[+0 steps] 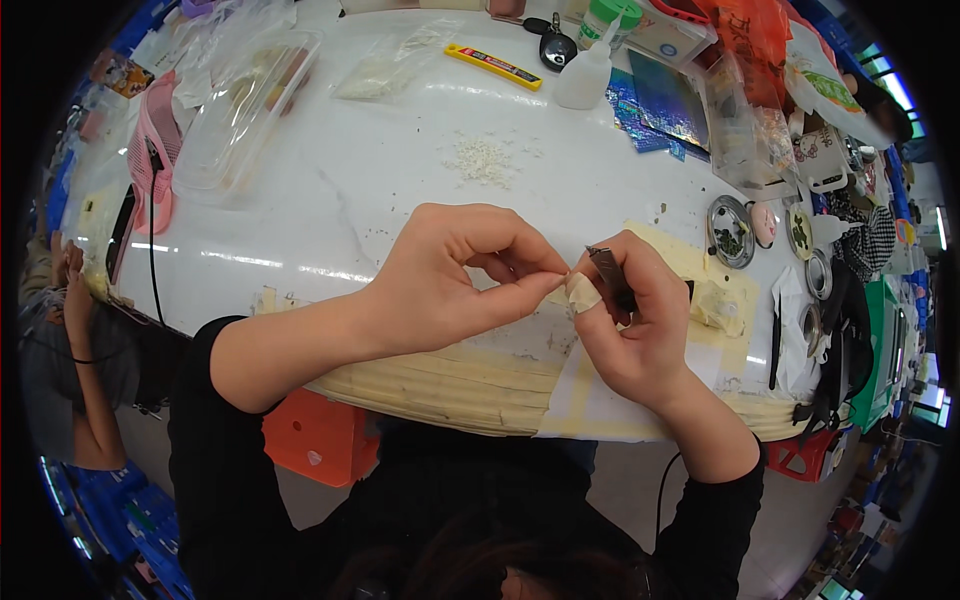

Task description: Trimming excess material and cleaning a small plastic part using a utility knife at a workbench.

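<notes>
My left hand (470, 275) is closed in a pinch, thumb against index fingertip, just left of my right thumb. Whatever sits in that pinch is too small to make out. In my right hand (640, 320), the fingers curl round a dark craft knife blade (610, 275) whose tip points up and to the left. Pale tape (583, 293) wraps the right thumb's tip. Both hands meet above the front of the white table (330, 150). Beyond them lies a loose heap of small white bits (482, 160).
A yellow box cutter (493, 67), a white squeeze bottle (585, 78) and a car key (557, 45) lie at the back. A clear plastic box (245, 115) is at left, a round metal dish (731, 230) at right. Another person's arm (88, 370) shows at far left.
</notes>
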Available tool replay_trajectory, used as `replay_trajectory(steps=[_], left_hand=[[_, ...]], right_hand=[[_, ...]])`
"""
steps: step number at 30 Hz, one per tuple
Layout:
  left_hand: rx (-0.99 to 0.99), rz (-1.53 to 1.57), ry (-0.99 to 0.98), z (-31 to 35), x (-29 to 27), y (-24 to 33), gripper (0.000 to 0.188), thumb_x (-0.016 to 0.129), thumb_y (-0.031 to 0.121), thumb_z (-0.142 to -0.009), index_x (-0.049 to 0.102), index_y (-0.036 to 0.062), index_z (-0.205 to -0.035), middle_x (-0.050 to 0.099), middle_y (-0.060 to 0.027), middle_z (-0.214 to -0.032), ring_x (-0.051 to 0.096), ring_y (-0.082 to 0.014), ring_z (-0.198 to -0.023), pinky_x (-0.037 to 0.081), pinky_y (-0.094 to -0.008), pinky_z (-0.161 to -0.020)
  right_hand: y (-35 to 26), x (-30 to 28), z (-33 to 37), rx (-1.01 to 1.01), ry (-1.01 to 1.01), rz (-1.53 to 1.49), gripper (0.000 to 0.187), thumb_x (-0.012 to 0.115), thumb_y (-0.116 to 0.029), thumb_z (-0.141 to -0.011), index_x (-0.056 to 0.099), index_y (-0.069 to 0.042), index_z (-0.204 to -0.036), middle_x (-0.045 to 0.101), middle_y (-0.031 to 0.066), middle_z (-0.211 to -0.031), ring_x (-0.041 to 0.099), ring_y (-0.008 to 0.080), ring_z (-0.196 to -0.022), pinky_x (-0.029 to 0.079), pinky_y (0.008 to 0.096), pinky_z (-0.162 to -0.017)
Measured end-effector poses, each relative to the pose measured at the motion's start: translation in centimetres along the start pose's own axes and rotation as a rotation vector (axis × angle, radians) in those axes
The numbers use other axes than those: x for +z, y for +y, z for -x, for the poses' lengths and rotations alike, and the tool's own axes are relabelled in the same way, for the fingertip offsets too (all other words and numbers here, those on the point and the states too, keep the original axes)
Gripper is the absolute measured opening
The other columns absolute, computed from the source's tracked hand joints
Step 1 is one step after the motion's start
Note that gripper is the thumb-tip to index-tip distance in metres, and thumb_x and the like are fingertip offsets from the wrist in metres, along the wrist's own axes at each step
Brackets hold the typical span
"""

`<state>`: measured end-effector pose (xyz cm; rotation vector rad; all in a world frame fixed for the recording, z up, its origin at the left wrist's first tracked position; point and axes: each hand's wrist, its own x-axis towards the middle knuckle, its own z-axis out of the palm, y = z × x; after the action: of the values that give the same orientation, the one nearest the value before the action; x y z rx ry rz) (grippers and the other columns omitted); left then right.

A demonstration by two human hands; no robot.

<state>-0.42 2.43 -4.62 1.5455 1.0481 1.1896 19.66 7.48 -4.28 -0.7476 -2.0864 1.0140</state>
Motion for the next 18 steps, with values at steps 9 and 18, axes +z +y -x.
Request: replay_trajectory(steps=[9, 18], left_hand=[[-0.038, -0.035, 0.049, -0.2, -0.4, 0.1, 0.008, 0.067, -0.002, -0.085, 0.067, -0.0033, -0.093, 0.068, -0.0073, -0.090, 0.064, -0.0091, -0.079, 0.054, -0.0218, -0.071], [0.200, -0.278, 0.066, -0.4, -0.4, 0.2, 0.014, 0.069, -0.006, -0.080, 0.069, -0.0012, -0.092, 0.067, -0.0074, -0.083, 0.065, -0.0113, -0.073, 0.052, -0.0223, -0.065]], right_hand=[[-0.5, -1.3, -0.6, -0.036, -0.096, 0.147, 0.012, 0.059, -0.005, -0.090, 0.058, -0.002, -0.102, 0.061, 0.0102, -0.085, 0.057, 0.0247, -0.066, 0.046, 0.0323, -0.060], [-0.3, -1.4, -0.6, -0.155, -0.058, 0.420, 0.016, 0.066, -0.014, -0.086, 0.056, -0.004, -0.093, 0.060, 0.0079, -0.079, 0.060, 0.0257, -0.064, 0.046, 0.0328, -0.053]])
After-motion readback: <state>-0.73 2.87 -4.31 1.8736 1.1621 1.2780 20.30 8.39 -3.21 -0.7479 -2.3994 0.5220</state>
